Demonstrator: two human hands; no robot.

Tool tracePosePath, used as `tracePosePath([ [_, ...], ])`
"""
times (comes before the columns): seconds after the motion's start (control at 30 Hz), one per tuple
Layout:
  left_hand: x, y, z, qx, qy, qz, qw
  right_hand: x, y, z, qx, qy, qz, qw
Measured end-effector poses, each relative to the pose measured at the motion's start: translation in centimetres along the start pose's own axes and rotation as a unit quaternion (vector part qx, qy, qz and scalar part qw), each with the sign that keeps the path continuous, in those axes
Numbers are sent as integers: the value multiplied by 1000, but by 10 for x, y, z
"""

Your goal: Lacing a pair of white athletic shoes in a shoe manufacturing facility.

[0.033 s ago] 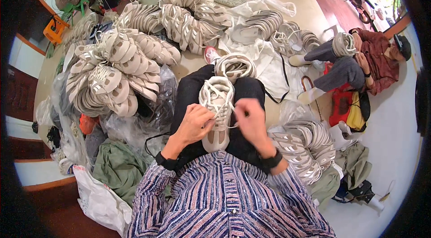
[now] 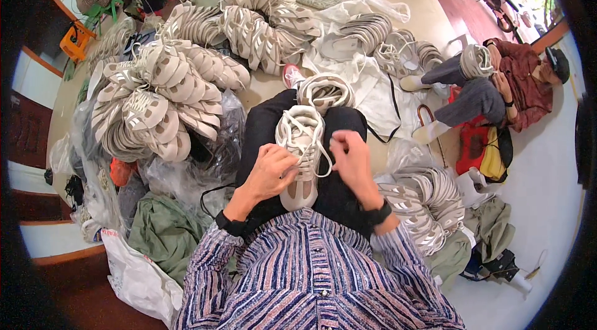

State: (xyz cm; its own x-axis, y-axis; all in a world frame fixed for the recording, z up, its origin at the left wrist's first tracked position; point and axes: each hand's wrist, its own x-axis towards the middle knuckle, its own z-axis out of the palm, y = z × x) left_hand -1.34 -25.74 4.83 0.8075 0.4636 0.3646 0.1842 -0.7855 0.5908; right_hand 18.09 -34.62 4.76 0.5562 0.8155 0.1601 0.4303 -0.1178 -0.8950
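Pale floor [image 2: 429, 28] spreads beyond the beige shoe [image 2: 305, 176], and a big heap of uppers [image 2: 155, 90] rises to its left. My dark-trousered lap [image 2: 264, 125] bears it. My left hand [image 2: 270, 171] bunches at its left edge, my right hand [image 2: 353, 159] curls at its right; I can't tell whether either pinches lace [image 2: 308, 157]. Its lower rows look threaded; its top seems left slack.

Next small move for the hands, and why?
Probably pull the slack lace loop snug with the right hand: it bows out from the shoe beside that hand's fingertips, while the left hand is at the lacing. Whether the right fingertips already grip it, I can't tell.
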Motion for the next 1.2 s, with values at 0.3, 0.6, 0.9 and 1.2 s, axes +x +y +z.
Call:
tracePosePath([
  [0.3,3,-4,4,12,68,-57,996,24,20,11,-112,-227,-16,967],
  [0.6,47,-25,13,160,82,-60,982,-51,-55,-56,187,-498,69,844],
  [0.9,52,-35,31,101,106,-138,980,-62,-21,-90,101,-280,283,912],
  [1.2,18,-37,15,-120,195,-241,943,-20,-14,-22,-67,-103,-50,991],
])
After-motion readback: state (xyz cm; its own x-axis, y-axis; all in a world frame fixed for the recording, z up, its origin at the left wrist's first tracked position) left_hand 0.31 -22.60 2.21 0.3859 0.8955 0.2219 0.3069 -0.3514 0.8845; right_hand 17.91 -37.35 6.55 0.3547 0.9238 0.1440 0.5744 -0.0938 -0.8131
